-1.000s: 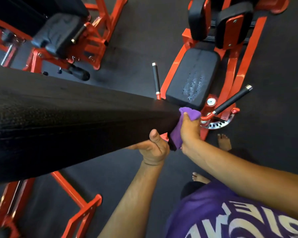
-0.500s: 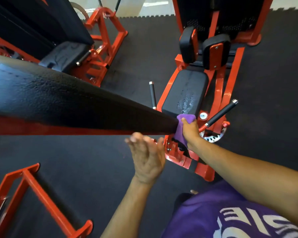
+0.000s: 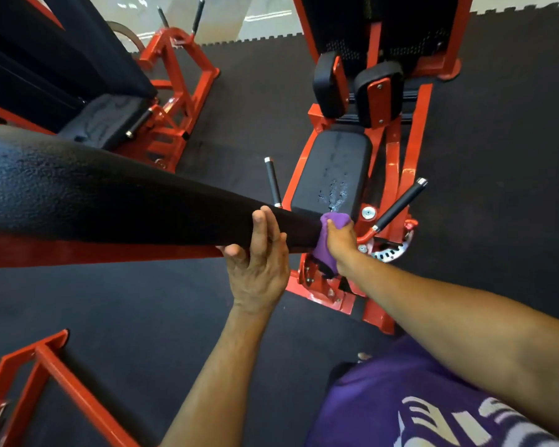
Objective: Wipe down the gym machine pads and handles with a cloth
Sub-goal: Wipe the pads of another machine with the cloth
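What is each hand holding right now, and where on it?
The right hand grips the purple cloth, bunched over the near end of the long black pad. The left hand grasps that pad's lower edge just beside it.

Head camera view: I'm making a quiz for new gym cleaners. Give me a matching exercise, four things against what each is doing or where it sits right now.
Things:
1. purple cloth
2. left hand
3. seat pad
4. right hand

States:
a. wet droplets near its front edge
b. presses the cloth on the end of the long black pad
c. bunched against the pad's end
d. fingers laid over the pad's side, thumb beneath

Pairs: 1-c, 2-d, 3-a, 4-b
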A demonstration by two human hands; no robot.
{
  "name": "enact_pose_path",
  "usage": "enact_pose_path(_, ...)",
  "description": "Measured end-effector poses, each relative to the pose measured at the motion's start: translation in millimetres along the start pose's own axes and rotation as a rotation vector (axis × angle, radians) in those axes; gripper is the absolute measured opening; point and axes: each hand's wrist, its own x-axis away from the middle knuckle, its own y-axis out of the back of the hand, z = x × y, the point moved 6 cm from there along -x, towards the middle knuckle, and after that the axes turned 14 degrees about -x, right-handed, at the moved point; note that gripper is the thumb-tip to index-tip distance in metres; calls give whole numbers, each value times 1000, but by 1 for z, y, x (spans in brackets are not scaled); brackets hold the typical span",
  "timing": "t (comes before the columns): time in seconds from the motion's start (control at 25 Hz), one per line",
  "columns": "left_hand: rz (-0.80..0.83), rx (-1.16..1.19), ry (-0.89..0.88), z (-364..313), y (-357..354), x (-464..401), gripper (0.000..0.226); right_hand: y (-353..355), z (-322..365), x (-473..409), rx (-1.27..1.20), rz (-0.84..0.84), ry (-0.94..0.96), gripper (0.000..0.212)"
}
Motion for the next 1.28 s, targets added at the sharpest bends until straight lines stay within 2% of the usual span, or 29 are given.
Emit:
enact_pose_path(0.08,41,44,26,-6,20,-1,71,27,-12,-23,83,40,-44,57)
enact_pose_path(0.2,271,276,44,-25,35,29,71,69,8,-1,168,94,2,46)
enact_pose_path(0.28,397,373,-11,-39,39,48,72,104,7,0,203,66,15,42)
enact_pose_path(0.44,529,435,-178,-63,29,44,60,147,9,2,91,-13,-38,36)
enact_pose_path(0.52,625,341,-377,-77,21,32,60,151,7,4,43,-14,-110,34)
enact_pose_path(0.68,802,-23,-863,-86,17,14,62,129,-9,0,-90,-33,-160,40)
enact_pose_path(0.8,838,-283,-1172,-88,11,-12,64,78,-31,-2,-158,3,-209,62)
enact_pose_path(0.92,953,-442,-1260,-82,-18,-31,70,10,-33,16,-299,87,-257,44)
enact_pose_path(1.04,1035,-486,-1353,-81,-32,-34,70,-17,-35,-2,-428,-30,-163,22)
enact_pose_path(1.08,1046,-458,-1365,-84,-33,-33,68,-22,-50,-23,-455,-24,-225,27)
enact_pose_path(1.12,1051,-435,-1373,-86,-32,-33,67,-27,-85,-65,-475,-22,-285,42)
enact_pose_path(1.2,1049,-407,-1397,-89,-31,-32,66,-18,-149,-147,-452,-130,-334,66)
enact_pose_path(1.28,1014,-397,-1444,-90,-30,-30,67,-7,-168,-185,-409,-179,-368,55)
